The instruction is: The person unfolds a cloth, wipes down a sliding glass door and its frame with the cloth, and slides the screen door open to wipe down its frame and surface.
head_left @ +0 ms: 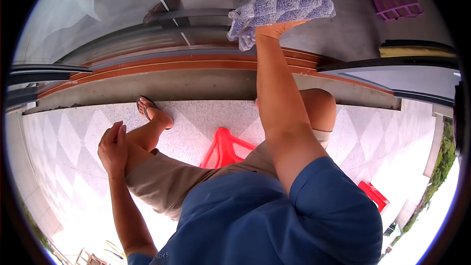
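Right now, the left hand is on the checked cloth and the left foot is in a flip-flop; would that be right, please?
Not quite: the head view shows the right hand on the checked cloth. The left foot is indeed in a flip-flop.

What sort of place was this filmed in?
Probably a porch or similar space just outside a building: framed glass panels, a diamond-patterned floor and greenery beyond it.

The person wears 1 blue T-shirt [240, 216] with short sleeves, and small pale letters are printed on it near the left sleeve. Below are beige-brown shorts [162, 184], ending around the knees. On the left foot is 1 dark flip-flop [148, 108] with thin straps.
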{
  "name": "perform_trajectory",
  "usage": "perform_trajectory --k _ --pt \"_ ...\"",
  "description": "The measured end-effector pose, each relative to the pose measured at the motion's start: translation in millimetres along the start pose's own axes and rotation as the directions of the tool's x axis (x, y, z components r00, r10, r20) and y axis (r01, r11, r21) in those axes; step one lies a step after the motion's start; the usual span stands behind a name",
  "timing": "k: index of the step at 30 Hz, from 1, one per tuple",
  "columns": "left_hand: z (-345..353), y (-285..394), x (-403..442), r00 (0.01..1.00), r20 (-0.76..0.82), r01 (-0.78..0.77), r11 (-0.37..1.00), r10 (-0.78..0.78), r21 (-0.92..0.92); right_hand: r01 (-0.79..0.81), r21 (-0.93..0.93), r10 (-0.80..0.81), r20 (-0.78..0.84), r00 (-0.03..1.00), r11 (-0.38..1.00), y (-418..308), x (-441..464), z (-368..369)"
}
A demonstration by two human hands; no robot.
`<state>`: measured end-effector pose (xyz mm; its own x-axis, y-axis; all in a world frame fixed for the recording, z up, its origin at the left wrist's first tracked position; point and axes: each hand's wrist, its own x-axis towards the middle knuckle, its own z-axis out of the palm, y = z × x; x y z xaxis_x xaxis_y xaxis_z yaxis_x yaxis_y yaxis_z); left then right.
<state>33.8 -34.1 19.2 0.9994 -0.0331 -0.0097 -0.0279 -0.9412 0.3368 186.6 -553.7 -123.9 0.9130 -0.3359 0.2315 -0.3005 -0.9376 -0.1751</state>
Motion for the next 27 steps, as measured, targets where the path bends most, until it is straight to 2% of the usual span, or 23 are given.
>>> perform_trajectory --k 4,8,14,20,27 --pt "-1 -7 -1 0.998 0.018 0.061 0.998 -0.061 -0.012 -0.087 0.001 0.085 0.235 0.968 0.996 -6 -14 55" --pt "0 -18 5 0.996 0.016 0.091 0.995 -0.091 -0.027 -0.144 -0.032 0.146 0.373 0.916 0.989 -9 -13 98" --pt "-2 -8 20 0.989 0.066 0.135 0.990 -0.132 -0.040 -0.141 -0.069 0.157 0.443 0.883 0.988 -13 -10 115" --pt "0 -8 23 0.994 0.070 0.092 0.992 -0.087 -0.083 -0.145 -0.070 0.161 0.465 0.871 0.987 -16 -7 118" --pt "3 -23 15 0.995 0.059 0.077 0.996 -0.074 -0.053 -0.147 -0.074 0.164 0.487 0.858 0.986 -12 -5 119"
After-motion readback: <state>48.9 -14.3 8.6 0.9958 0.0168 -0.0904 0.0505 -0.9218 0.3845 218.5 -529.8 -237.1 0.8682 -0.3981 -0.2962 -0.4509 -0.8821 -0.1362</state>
